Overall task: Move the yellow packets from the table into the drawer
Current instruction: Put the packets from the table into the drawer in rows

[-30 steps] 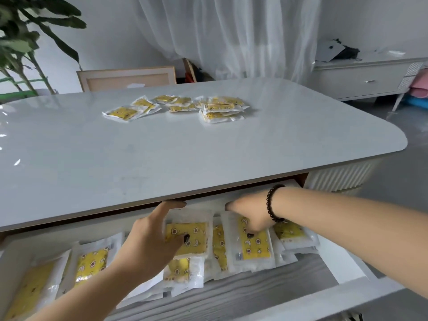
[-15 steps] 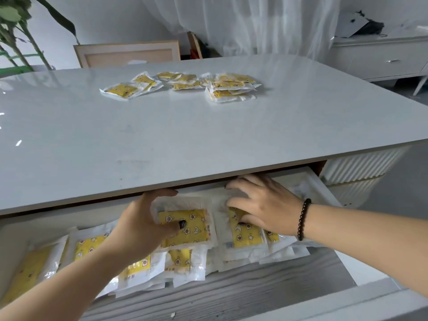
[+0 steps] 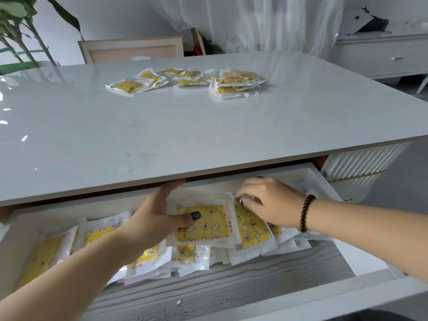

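Head view: the drawer (image 3: 324, 179) stands pulled out below the near edge of the table (image 3: 162, 135). The left hand (image 3: 155, 218) grips a yellow packet (image 3: 203, 224) inside it, thumb curled over the top face. The right hand (image 3: 268, 205) rests bent fingers on the adjoining packet (image 3: 251, 230); a pinch cannot be confirmed. More packets (image 3: 185, 81) lie scattered on the far tabletop.

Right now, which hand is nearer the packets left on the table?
Left, slightly. The left hand grips a packet in the drawer, roughly below the tabletop packets; the right hand sits further right.
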The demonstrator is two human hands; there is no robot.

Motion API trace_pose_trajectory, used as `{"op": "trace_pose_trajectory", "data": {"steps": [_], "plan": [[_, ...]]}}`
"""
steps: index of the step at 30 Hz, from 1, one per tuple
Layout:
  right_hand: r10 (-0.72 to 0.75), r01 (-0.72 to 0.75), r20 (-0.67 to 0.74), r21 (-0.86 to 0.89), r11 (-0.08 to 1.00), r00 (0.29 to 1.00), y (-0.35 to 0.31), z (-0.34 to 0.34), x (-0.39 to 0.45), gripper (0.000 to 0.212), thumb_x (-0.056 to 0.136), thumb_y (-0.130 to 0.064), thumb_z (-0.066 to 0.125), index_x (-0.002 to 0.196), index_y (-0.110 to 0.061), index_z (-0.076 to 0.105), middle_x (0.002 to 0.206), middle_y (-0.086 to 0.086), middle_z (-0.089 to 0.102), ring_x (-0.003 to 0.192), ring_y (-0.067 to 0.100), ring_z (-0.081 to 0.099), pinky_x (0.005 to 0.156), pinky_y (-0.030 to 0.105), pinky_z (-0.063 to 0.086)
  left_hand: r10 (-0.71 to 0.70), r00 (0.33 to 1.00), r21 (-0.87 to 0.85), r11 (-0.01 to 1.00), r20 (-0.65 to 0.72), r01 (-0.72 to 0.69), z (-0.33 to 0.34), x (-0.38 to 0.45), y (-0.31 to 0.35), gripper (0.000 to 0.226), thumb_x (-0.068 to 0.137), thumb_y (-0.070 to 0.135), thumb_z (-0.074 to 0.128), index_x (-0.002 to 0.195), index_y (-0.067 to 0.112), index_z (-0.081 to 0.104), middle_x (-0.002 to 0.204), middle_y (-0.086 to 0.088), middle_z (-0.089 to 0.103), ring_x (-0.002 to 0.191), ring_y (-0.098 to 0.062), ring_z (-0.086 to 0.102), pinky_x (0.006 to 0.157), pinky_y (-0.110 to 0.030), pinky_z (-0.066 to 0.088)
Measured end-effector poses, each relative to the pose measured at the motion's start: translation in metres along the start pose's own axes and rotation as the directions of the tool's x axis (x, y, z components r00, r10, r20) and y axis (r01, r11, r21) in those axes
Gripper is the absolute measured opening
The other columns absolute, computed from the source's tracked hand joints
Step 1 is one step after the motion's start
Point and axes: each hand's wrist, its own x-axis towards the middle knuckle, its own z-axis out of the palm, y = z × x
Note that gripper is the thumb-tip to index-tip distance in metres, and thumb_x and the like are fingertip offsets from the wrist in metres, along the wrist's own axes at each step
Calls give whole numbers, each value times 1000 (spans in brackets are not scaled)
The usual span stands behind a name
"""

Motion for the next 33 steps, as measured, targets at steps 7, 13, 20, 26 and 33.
{"op": "trace_pose_trajectory", "data": {"steps": [7,13,20,26,33], "plan": [[195,-334,295,559,759,935,-44,-37,0,35,86,-38,64,116,-22,58,108,-6,69,97,4,65,82,17,52,89,992,56,994,91,-95,19,-13,24,45,78,10,76,113,28,52,85,-1,75,75,-19,72,68,-36,59],[209,-314,271,439,842,940,-62,-51,-7,26,75,-17,79,96,-13,64,88,2,74,83,19,71,72,35,60,184,983,-31,982,8,-184,24,-19,30,22,79,11,75,97,17,64,83,-2,74,76,-20,71,68,-33,59],[500,-520,155,349,779,852,-23,-86,-48,20,75,-10,77,90,-8,64,89,6,75,81,20,72,78,42,58,196,979,-70,979,51,-192,25,-18,24,12,87,5,64,97,12,63,89,-7,73,81,-17,73,68,-34,59],[787,-781,118,277,559,605,17,-70,-81,31,73,-29,80,71,-8,57,72,10,60,65,21,54,60,28,39,369,900,409,803,231,-434,38,-17,11,21,89,14,61,104,29,61,100,18,67,93,7,60,78,-13,50],[832,-810,146,367,457,535,30,-31,-51,33,79,-31,74,89,-6,55,79,3,54,70,14,52,57,24,40,279,847,691,492,452,-530,51,-8,6,47,95,34,50,139,37,35,149,15,34,134,-8,37,108,-26,34]]}}
